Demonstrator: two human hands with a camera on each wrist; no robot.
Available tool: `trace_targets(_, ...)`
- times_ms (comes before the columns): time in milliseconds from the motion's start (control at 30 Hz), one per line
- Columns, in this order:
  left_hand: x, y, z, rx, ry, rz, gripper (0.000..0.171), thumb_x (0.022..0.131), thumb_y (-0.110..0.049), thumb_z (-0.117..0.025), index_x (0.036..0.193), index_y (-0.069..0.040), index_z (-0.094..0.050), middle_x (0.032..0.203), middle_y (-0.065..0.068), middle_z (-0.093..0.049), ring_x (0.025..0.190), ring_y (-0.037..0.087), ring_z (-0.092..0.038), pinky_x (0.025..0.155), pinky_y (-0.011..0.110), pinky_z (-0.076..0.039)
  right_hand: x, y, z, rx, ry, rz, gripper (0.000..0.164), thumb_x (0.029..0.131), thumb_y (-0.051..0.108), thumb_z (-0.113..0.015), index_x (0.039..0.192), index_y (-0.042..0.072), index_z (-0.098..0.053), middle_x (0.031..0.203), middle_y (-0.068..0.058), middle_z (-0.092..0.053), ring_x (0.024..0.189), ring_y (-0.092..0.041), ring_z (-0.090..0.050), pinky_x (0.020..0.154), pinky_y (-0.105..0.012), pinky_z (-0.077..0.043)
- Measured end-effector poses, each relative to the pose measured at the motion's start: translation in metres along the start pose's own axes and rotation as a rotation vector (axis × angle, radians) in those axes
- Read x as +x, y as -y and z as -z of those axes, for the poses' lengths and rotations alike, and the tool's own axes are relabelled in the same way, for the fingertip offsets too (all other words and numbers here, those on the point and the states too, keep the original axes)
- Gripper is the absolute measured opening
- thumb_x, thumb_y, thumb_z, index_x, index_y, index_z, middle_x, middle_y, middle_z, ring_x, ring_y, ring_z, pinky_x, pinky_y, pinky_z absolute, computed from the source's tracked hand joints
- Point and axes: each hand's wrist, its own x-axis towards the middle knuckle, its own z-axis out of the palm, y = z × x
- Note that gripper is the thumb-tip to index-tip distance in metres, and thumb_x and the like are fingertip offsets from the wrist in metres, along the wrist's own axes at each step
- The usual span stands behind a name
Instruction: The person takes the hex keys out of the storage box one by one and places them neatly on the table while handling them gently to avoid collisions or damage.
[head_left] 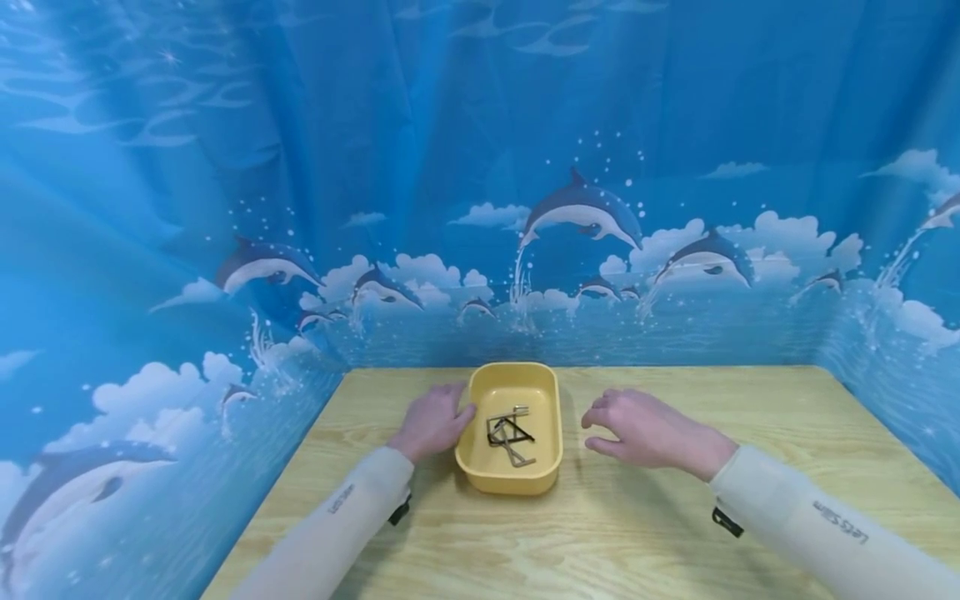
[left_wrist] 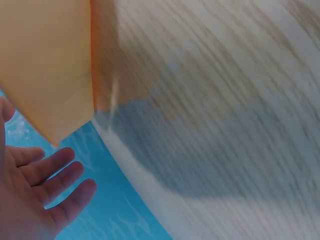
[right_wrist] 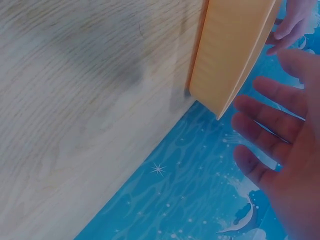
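Observation:
A yellow plastic bin stands on the table, its long sides running away from me. Inside lie several L-shaped hex keys, some dark and some metallic, crossing one another in a loose pile. My left hand is at the bin's left side, its thumb right at the rim and its fingers loosely extended. In the left wrist view those fingers are spread, with nothing in them. To the right of the bin, my right hand hovers apart from it. The right wrist view shows its fingers relaxed, holding nothing.
The wood-grain table ends at a blue curtain printed with dolphins and clouds, which closes off the back and both sides. The bin's far end is close to the table's back edge.

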Motion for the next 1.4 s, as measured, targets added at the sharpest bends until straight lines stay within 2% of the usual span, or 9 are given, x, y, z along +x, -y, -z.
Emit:
trace_targets(367,0.0,0.003,-0.011,0.082,0.019,-0.033,0.064,0.104,-0.046,-0.043,0.154,-0.006,-0.038,0.147,0.019,-0.053,0.136,0.037,-0.05,0.108,0.055,-0.044,0.013,0.009,-0.003,0.012,-0.009,0.028,0.026,0.094,0.033,-0.07,0.111,0.015,-0.076,0.108,-0.001,-0.075,0.098,-0.018,-0.069,0.087,-0.042,-0.056)
trace_targets(533,0.002,-0.001,-0.007,0.137,0.062,-0.03,0.068,0.104,-0.049,-0.04,0.157,-0.007,-0.034,0.152,0.019,-0.048,0.14,0.037,-0.045,0.109,0.056,-0.042,0.03,0.016,0.003,0.015,-0.002,0.036,0.024,0.093,0.031,-0.07,0.111,0.015,-0.076,0.106,0.0,-0.075,0.096,-0.017,-0.069,0.086,-0.04,-0.057)
trace_targets(767,0.002,-0.005,-0.004,0.199,0.11,-0.007,0.07,0.104,-0.051,-0.038,0.158,-0.007,-0.03,0.154,0.018,-0.046,0.142,0.035,-0.042,0.11,0.056,-0.041,0.061,0.023,0.009,0.038,0.055,0.053,0.024,0.094,0.031,-0.07,0.111,0.015,-0.076,0.107,-0.003,-0.076,0.096,-0.018,-0.07,0.087,-0.04,-0.057)
trace_targets(933,0.003,-0.008,-0.006,0.206,0.126,-0.003,0.071,0.105,-0.052,-0.039,0.159,-0.007,-0.027,0.153,0.017,-0.047,0.142,0.035,-0.043,0.109,0.056,-0.042,0.086,0.027,0.009,0.072,0.142,0.027,0.025,0.095,0.031,-0.069,0.114,0.016,-0.076,0.108,-0.002,-0.076,0.097,-0.017,-0.07,0.086,-0.036,-0.057)
trace_targets(1133,0.003,-0.01,-0.006,0.23,0.124,-0.008,0.072,0.105,-0.051,-0.039,0.159,-0.006,-0.027,0.151,0.017,-0.05,0.14,0.035,-0.045,0.105,0.056,-0.045,0.118,0.037,0.006,0.133,0.297,-0.027,0.022,0.095,0.029,-0.067,0.113,0.018,-0.076,0.099,0.005,-0.073,0.086,-0.009,-0.066,0.08,-0.032,-0.056)
trace_targets(1400,0.001,-0.011,-0.005,0.234,0.139,0.013,0.072,0.105,-0.052,-0.038,0.16,-0.008,-0.025,0.15,0.017,-0.051,0.14,0.035,-0.045,0.105,0.057,-0.045,0.153,0.042,-0.008,0.097,0.433,-0.073,0.016,0.096,0.03,-0.068,0.105,0.02,-0.077,0.102,0.007,-0.073,0.093,-0.011,-0.067,0.085,-0.032,-0.055)
